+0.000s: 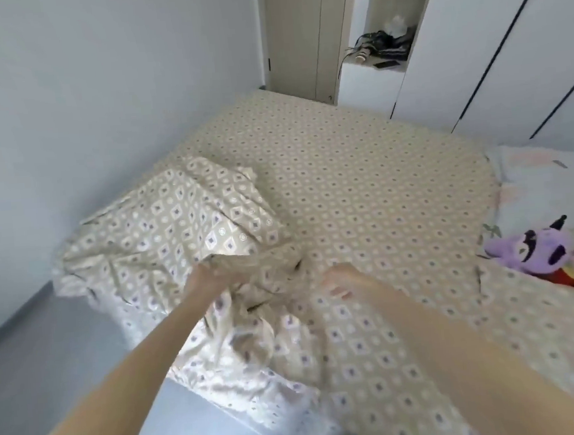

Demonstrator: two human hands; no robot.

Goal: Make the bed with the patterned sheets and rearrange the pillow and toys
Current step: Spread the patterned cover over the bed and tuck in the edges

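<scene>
Sheet point(176, 222) lies crumpled at the bed point(358, 143) edge; your left hand point(203, 276) grips a bunched fold, your right hand point(339, 279) touches it alongside, hold unclear.

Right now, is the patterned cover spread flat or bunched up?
Bunched up: the patterned cover lies crumpled at the left edge of the bed; the left hand grips it.

The left forearm point(119, 368) and right forearm point(443, 342) are bare and slim; the left hand point(204, 275) and right hand point(338, 280) are bare too.
</scene>
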